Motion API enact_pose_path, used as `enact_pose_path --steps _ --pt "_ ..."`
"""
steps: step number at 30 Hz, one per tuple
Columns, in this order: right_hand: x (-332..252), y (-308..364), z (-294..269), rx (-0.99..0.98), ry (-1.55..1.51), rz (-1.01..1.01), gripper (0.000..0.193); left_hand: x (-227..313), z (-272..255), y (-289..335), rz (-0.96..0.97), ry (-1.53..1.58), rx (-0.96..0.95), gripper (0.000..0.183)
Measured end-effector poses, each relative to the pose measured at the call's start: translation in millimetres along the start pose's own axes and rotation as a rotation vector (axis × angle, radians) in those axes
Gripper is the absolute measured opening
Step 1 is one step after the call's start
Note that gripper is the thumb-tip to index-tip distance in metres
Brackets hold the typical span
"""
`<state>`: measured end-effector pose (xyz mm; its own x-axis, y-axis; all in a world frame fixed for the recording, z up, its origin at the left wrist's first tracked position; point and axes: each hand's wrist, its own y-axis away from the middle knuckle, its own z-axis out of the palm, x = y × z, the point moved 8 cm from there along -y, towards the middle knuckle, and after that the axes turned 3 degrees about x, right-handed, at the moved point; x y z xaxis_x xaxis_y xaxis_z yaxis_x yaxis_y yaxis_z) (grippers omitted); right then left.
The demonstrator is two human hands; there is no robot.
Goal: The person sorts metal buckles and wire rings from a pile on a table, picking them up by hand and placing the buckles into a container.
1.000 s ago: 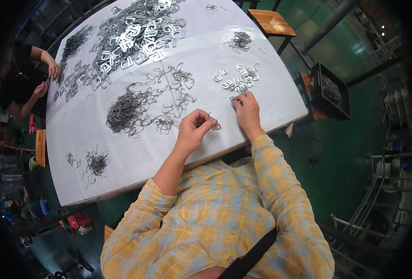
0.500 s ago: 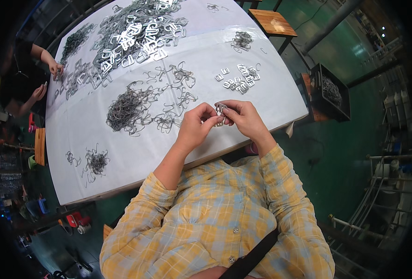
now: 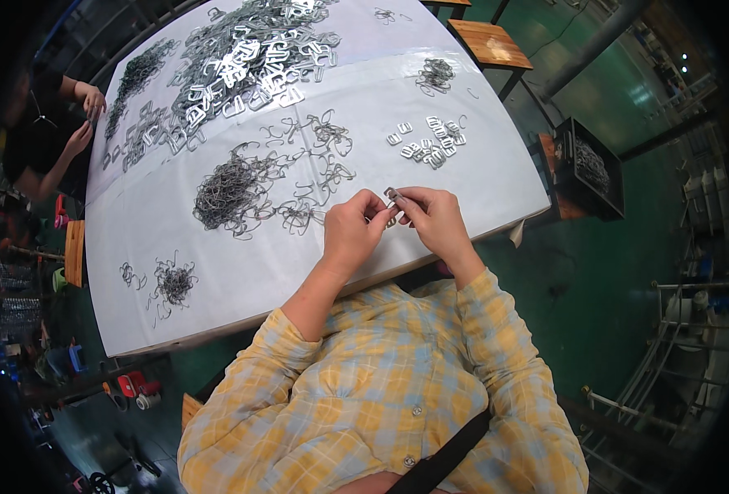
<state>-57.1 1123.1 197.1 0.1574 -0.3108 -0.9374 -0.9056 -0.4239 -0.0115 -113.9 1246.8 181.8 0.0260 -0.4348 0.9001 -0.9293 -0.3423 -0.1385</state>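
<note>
where left hand (image 3: 350, 232) meets right hand (image 3: 440, 221), each grip pinched on metal pieces (image 3: 392, 194), any lettering unreadable

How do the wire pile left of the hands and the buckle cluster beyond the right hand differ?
The wire pile is a dense, dark tangle; the buckle cluster is looser and brighter. The wire pile's pieces are thin and bent, while the buckle cluster's are flat with openings. The wire pile also covers more area than the buckle cluster. Both look metallic and lie on the white table.
</note>
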Motion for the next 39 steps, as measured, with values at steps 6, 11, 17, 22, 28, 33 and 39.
enact_pose_path --steps 6,11,17,22,28,33,39 --pt "6.3 2.1 -3.2 0.063 0.056 -0.007 0.015 -1.3 -1.7 -0.6 0.037 -0.031 0.067 0.019" --pt "2.4 3.3 -4.4 0.113 0.122 -0.096 0.013 4.5 0.7 -1.8 0.072 -0.197 0.041 0.019" --pt "-14.4 8.3 -2.6 0.135 0.239 -0.206 0.01 10.1 5.9 -3.2 0.16 -0.398 -0.039 0.014" --pt "-9.2 7.8 -18.7 0.22 0.159 -0.221 0.007 -19.7 -46.9 -28.6 0.095 -0.234 0.03 0.009" --pt "-9.8 3.3 -30.4 0.264 0.164 -0.237 0.008 -52.6 -74.1 -52.8 0.26 -0.916 -0.093 0.007" --pt "-4.3 2.1 -27.6 0.247 0.039 -0.165 0.01 -49.1 -58.1 -55.6 0.406 -1.076 -0.194 0.008" --pt "-4.6 4.1 -27.1 0.231 0.012 -0.147 0.01 -37.9 -50.6 -77.2 0.333 -0.988 -0.177 0.009"
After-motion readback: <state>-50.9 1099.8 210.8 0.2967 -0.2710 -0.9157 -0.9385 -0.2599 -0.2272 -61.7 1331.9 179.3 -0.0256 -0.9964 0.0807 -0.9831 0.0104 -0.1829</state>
